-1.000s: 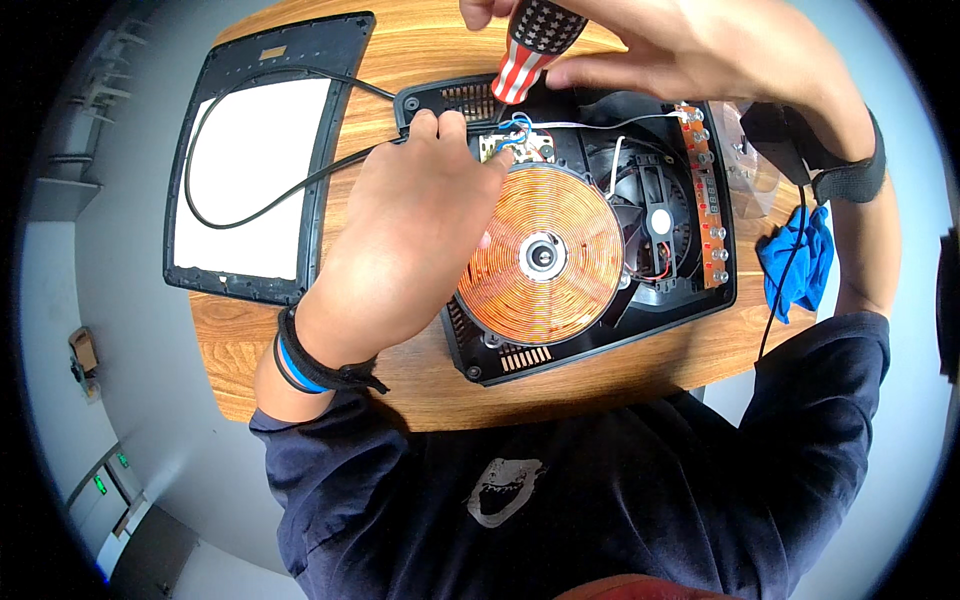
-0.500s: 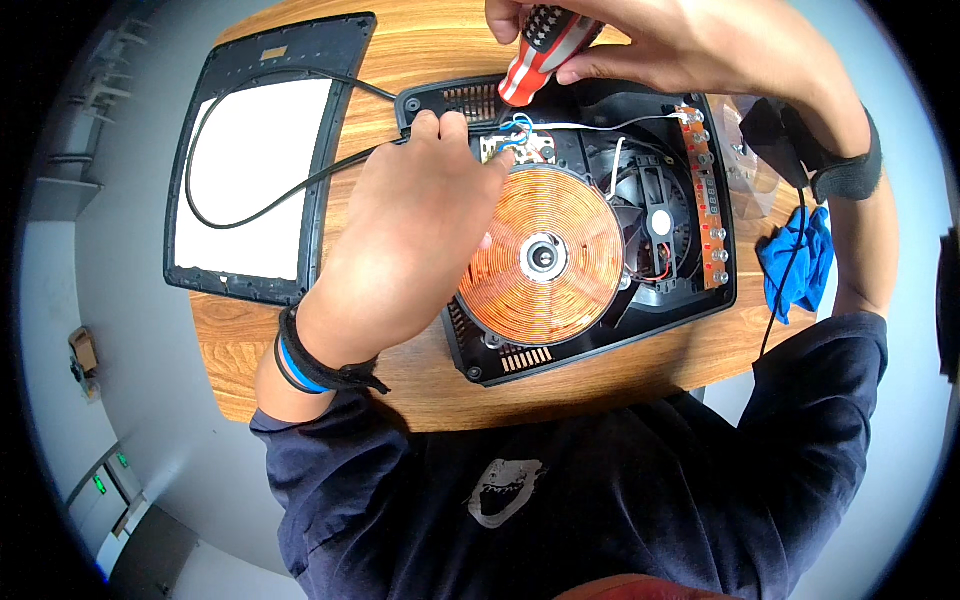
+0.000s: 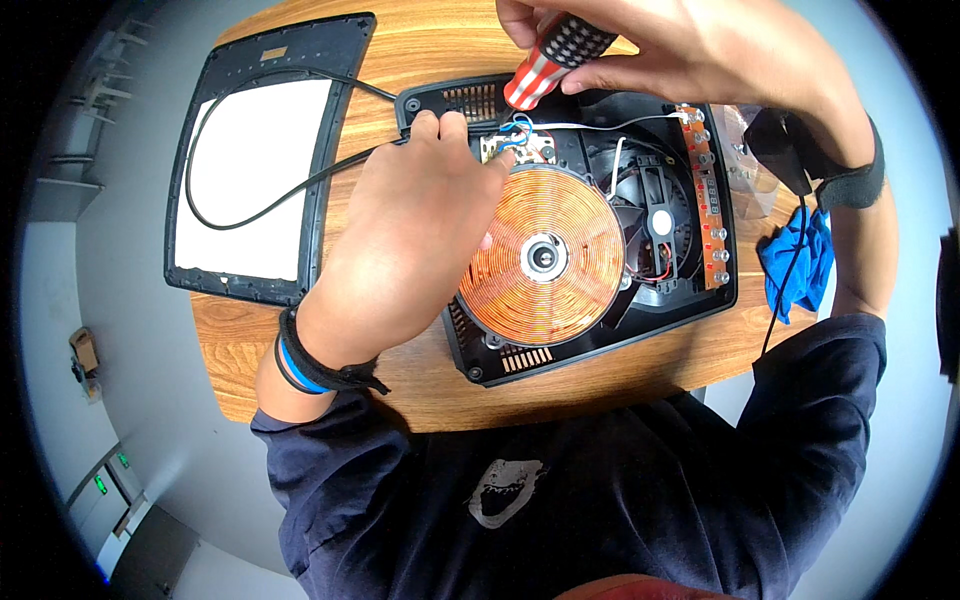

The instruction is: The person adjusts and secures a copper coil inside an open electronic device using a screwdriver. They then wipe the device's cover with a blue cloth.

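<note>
The screwdriver (image 3: 560,62) has a thick handle, striped red and white toward the shaft and black with white stars toward the butt; it stands tilted, butt leaning right, over the far edge of the housing (image 3: 618,325), its tip not discernible. The black housing lies flat, open side up, with a round copper coil (image 3: 543,305) centrally, a circuit board (image 3: 535,148) partly covered behind it, a black fan (image 3: 660,222) right of it, and an orange light strip (image 3: 705,200) along the right side.
</note>
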{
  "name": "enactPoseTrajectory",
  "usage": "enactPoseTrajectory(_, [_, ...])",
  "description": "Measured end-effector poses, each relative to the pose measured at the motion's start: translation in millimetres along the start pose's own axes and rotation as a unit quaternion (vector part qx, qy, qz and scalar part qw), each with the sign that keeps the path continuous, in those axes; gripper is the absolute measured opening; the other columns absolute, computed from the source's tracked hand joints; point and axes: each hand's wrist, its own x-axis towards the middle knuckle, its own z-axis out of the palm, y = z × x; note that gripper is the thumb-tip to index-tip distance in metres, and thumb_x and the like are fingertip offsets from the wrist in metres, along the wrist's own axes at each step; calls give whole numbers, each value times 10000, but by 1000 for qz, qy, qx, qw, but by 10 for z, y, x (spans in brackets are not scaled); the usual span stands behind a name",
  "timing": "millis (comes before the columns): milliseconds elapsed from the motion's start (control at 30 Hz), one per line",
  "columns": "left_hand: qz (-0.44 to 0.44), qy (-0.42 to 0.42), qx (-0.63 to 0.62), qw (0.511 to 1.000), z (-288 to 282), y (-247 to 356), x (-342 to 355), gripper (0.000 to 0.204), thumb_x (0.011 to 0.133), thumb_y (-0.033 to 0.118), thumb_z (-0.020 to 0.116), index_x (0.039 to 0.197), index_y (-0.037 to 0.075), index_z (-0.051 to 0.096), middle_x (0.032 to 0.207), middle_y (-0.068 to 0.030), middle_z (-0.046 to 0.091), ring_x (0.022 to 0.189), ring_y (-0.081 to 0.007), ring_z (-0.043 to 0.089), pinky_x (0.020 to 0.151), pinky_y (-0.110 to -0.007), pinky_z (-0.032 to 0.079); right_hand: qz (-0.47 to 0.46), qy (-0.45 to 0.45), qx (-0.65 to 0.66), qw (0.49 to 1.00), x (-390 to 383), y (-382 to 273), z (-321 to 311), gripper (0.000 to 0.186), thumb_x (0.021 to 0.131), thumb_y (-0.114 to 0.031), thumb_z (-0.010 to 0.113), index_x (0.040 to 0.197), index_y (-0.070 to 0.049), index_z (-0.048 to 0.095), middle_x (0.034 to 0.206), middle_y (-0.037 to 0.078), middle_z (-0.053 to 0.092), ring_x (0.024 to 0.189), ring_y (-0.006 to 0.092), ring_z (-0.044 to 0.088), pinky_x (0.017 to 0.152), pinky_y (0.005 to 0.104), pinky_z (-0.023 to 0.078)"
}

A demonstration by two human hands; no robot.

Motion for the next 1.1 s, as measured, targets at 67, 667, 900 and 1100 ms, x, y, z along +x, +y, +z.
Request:
enactPoseTrajectory(67, [-3,-4,4,1000,5,6,5,526,943,90,839,1446,-27,739,1155,-186,703,1156,-335,669,839,-406,580,64,-26,-66,995,-57,-69,-37,386,1114,-358,725,1207,-12,582,1025,175,687,816,309,731,683,421,618])
enactPoseTrajectory(667, [13,21,6,1000,26,-39,13,493,949,63,773,1436,-11,757,1124,-185,719,1116,-343,685,828,-417,585,89,50,-6,995,-319,69,-112,310,1042,-253,838,1097,-25,635,958,96,671,792,240,673,692,372,584])
enactPoseTrajectory(900, [-8,-38,6,999,16,-28,-54,810,931,317,878,1677,145,613,1574,-318,617,1509,-456,595,1126,-484,594,284,71,5,956,-851,-20,130,335,1024,-254,846,1112,-15,629,995,98,653,856,218,641,775,375,589])
enactPoseTrajectory(1100, [33,9,66,997,116,385,-190,874,937,299,901,1710,88,551,1765,-353,436,1633,-525,464,1252,-543,526,298,63,37,952,-939,144,505,393,1043,-248,780,1287,33,654,1139,207,683,1016,380,727,922,468,631])
